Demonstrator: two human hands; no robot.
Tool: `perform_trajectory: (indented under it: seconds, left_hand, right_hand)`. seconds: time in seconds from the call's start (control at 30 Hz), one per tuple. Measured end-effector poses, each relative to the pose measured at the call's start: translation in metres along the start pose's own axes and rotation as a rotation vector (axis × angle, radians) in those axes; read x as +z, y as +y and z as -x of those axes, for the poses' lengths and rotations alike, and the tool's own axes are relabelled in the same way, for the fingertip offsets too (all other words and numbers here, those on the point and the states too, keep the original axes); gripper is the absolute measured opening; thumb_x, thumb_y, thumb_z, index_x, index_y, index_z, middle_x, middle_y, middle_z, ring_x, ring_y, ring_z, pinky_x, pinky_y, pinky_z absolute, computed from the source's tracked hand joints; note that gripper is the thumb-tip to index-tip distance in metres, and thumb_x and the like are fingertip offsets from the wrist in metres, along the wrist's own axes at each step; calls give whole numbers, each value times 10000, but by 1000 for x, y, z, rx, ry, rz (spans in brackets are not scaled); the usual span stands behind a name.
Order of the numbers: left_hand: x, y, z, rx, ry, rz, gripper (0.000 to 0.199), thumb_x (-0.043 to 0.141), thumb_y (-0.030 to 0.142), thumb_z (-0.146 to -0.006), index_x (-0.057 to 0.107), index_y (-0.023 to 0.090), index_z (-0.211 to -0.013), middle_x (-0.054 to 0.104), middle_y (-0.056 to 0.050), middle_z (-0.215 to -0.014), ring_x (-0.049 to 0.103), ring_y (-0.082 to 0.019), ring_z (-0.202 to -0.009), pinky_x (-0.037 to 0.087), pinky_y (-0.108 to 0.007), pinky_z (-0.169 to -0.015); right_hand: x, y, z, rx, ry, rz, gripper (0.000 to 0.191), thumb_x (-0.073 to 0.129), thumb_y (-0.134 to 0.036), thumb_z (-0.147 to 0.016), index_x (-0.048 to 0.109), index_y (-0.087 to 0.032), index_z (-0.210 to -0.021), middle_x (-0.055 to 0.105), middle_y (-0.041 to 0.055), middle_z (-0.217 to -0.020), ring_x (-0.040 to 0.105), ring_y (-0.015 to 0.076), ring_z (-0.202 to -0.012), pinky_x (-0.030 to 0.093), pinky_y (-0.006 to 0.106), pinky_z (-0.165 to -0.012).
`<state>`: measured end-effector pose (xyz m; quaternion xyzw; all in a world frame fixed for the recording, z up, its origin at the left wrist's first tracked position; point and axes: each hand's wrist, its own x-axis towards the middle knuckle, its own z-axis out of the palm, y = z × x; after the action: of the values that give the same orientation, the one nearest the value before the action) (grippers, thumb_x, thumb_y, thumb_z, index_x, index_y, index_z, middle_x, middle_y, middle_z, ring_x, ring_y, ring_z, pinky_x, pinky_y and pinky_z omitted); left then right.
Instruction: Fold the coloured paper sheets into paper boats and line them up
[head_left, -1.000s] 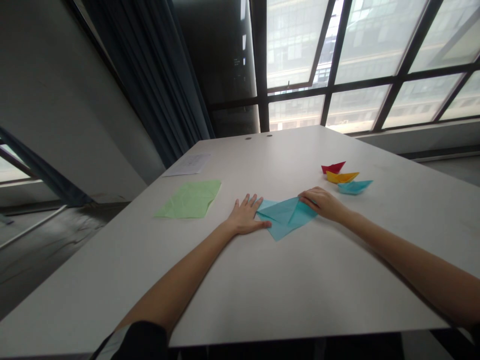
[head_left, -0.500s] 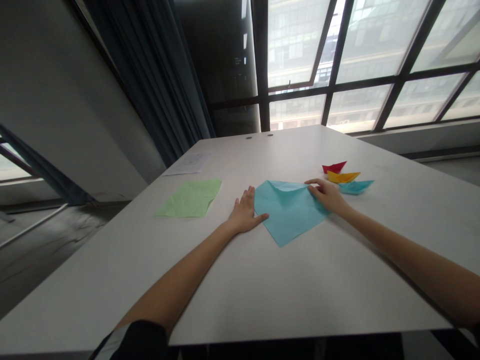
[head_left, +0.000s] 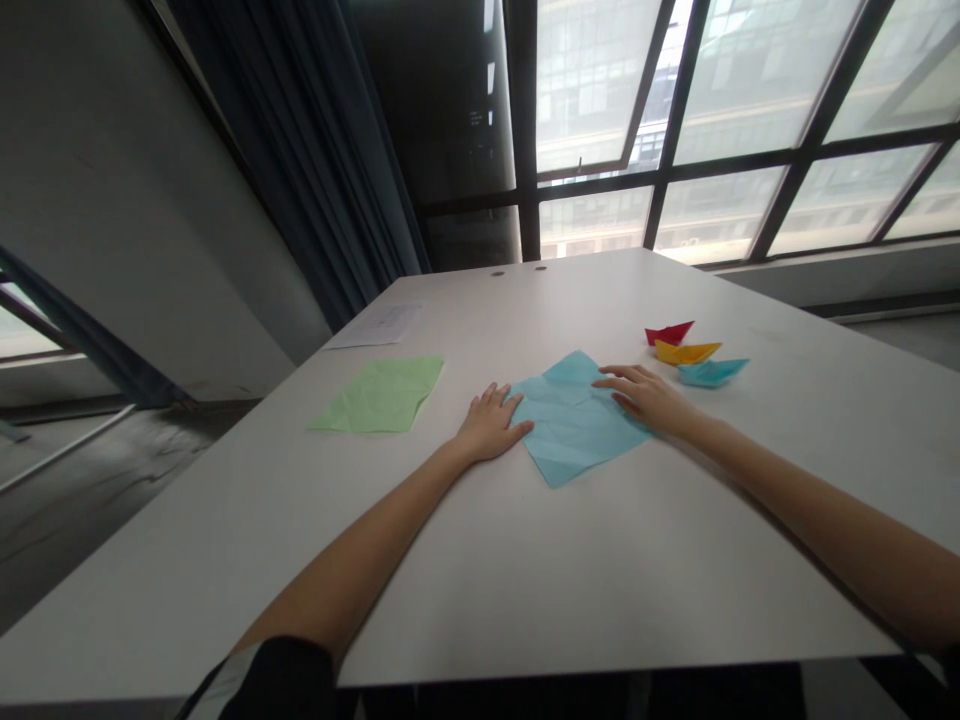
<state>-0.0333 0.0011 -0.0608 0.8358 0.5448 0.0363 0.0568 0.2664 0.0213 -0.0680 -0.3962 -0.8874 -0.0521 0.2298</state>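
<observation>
A light blue sheet of paper (head_left: 574, 425) lies unfolded on the white table with faint creases, one corner pointing away from me and one towards me. My left hand (head_left: 493, 424) rests flat with fingers spread, its fingertips and thumb on the sheet's left corner. Over the right side of the sheet is my right hand (head_left: 649, 398), fingers stretched out and slightly apart, palm down. Neither hand grips anything.
Three folded paper boats, red (head_left: 670, 333), yellow (head_left: 686, 353) and blue (head_left: 712, 372), stand in a row beyond my right hand. Left of the sheet lies a green sheet of paper (head_left: 382, 395). A printed white page (head_left: 379, 326) is farther back on the table (head_left: 600, 570).
The sheet's far edge, lifted and folded over before, is now spread out flat. My right hand has let go of it and moved slightly left, its fingers stretched.
</observation>
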Motion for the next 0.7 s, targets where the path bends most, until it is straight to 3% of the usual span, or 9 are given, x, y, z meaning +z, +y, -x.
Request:
perform_trajectory:
  seconds: [0.1,0.23,0.47,0.7]
  left_hand:
    - [1,-3,-2,1,-9,9,575,281,547,-852,313,264,-1351,193,-76,-1467,120,-292,-1345,177,-498,-1046]
    - [4,-6,-6,-11,52,31,485,291,458,-877,392,254,-1305,213,-72,-1461,173,-267,-1337,181,-438,-1062]
    - [4,-5,-6,-16,104,54,514,308,509,-859,455,216,-1254,306,-98,-1419,222,-247,-1321,182,-408,-1068]
    - [6,-13,-8,-95,119,-21,524,375,522,-823,448,233,-1255,341,-98,-1393,268,-282,-1284,244,-453,-1023]
  right_hand:
    - [3,4,2,-40,-90,3,352,374,-171,-846,575,-255,-1123,597,36,-1163,493,238,-1091,408,421,-893]
    - [1,5,3,-3,-134,42,311,401,-289,-861,604,-234,-1091,643,54,-1063,524,250,-1031,406,419,-871]
    - [-10,-9,1,51,-133,66,363,446,-481,-824,641,-241,-1016,645,83,-926,573,244,-904,403,403,-811]
    - [-8,-8,1,5,-158,10,311,357,-309,-883,643,-228,-975,671,51,-860,608,172,-763,411,317,-741]
